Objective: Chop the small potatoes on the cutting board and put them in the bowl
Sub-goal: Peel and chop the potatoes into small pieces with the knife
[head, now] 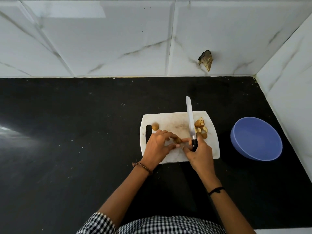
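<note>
A white cutting board (170,120) lies on the black counter. My left hand (157,146) pinches a small brown potato (177,140) near the board's middle. My right hand (199,152) grips the black handle of a long knife (190,115), whose blade points away over the board; its forefinger reaches toward the held potato. One whole potato (155,126) sits beside the board's handle slot at the left. A pile of chopped potato pieces (200,127) lies at the board's right side, just right of the blade. The blue bowl (256,138) stands empty to the right of the board.
The black counter (76,141) runs wide to the left and front. White marble-look tiled walls (118,39) close the back and the right side, close behind the bowl. A brown torn patch (206,60) marks the back wall.
</note>
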The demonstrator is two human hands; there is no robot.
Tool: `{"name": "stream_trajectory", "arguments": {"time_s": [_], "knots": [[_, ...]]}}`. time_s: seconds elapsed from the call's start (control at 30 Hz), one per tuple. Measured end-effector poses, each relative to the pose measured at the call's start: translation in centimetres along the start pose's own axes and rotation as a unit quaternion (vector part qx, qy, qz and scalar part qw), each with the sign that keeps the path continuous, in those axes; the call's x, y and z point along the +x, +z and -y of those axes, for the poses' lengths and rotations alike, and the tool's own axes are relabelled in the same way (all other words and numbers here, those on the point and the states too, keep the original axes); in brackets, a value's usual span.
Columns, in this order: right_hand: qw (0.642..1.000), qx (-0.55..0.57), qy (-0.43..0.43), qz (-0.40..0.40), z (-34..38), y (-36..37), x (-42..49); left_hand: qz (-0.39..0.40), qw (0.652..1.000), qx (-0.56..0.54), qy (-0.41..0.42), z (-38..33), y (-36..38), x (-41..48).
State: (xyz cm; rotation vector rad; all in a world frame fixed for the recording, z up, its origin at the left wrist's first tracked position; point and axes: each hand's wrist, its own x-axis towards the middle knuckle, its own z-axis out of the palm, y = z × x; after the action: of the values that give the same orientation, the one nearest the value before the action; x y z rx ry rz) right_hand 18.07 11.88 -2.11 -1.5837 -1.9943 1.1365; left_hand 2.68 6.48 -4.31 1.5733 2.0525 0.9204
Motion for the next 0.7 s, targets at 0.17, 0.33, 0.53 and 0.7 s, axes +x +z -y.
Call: {"name": "stream_trajectory", "arguments": {"time_s": [0.17, 0.33, 0.53, 0.7], "knots": [[1.000, 0.013, -0.013, -0.016, -0.4, 0.0, -0.6, -0.007, 1.000, -0.014, -0.027, -0.3, 0.0, -0.1], [1.000, 0.020, -0.014, -0.016, -0.3, 0.3, -1.1, -0.002, 0.999, 0.037, 0.015, -0.4, 0.2, 0.3], [0.999, 0.020, 0.019, 0.031, 0.6, 0.4, -1.8, -0.057, 0.998, 0.026, 0.004, -0.7, -0.3, 1.9], [0.998, -0.034, 0.013, 0.042, 0.5, 0.5, -2.2, -0.048, 0.998, 0.036, -0.022, -0.4, 0.0, 1.9]]}}
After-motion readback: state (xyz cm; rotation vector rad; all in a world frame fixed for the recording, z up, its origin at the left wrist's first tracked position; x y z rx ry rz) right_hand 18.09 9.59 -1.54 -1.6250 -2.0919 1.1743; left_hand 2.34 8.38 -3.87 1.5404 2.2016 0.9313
